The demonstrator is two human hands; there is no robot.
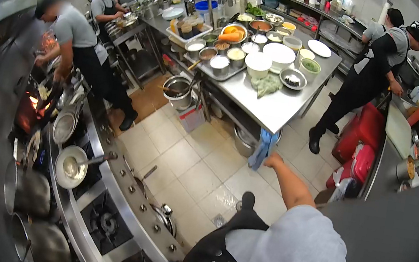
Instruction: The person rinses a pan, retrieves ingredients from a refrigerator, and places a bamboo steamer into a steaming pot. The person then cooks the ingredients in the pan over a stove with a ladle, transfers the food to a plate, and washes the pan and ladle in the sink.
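sleeve (305,246), grip (273,160) on cloth (263,150), steel table (282,111), stove (126,198)

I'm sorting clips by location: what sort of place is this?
Most likely a restaurant kitchen: a long stainless-steel gas range, a steel worktable holding round food bowls, and black-aproned, grey-shirted co-workers.

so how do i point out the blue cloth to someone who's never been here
Start at the big steel table and go to its corner nearest the camera wearer. Just below it, at the wearer's right hand, the blue cloth hangs partly in front of a metal pot. It is limp and plainly blue, unlike the pale crumpled bundle on the tabletop.
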